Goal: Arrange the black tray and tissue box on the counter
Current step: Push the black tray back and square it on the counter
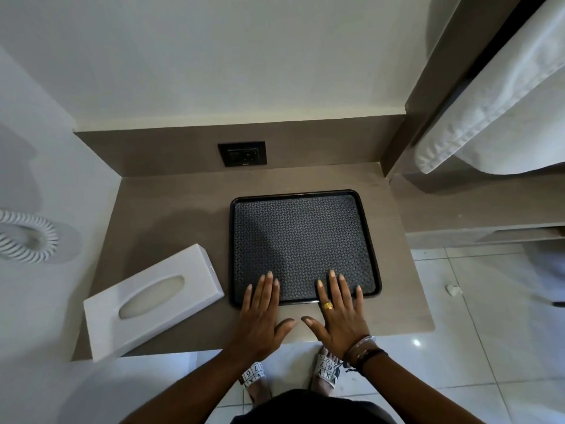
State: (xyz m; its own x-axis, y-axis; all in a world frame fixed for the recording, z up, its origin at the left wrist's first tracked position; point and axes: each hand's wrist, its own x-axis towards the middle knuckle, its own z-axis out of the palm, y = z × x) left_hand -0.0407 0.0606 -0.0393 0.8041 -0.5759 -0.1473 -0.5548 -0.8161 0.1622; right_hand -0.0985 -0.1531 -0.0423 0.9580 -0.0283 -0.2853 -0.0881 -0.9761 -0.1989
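A square black tray (301,234) with a patterned liner lies flat on the brown counter (171,206), toward its right side. To the left of the tray, apart from it, a white tissue box (153,301) sits askew at the counter's front left corner. My left hand (260,316) and my right hand (337,313) lie flat, palms down, side by side over the tray's near edge. Their fingertips rest on the tray's liner and their fingers are spread. Neither hand grips anything.
A dark wall socket (242,153) sits in the backsplash behind the tray. A white coiled cord (27,237) hangs on the left wall. White bedding (501,96) overhangs at the right. Tiled floor (489,332) and my sandalled feet lie below the counter's front edge.
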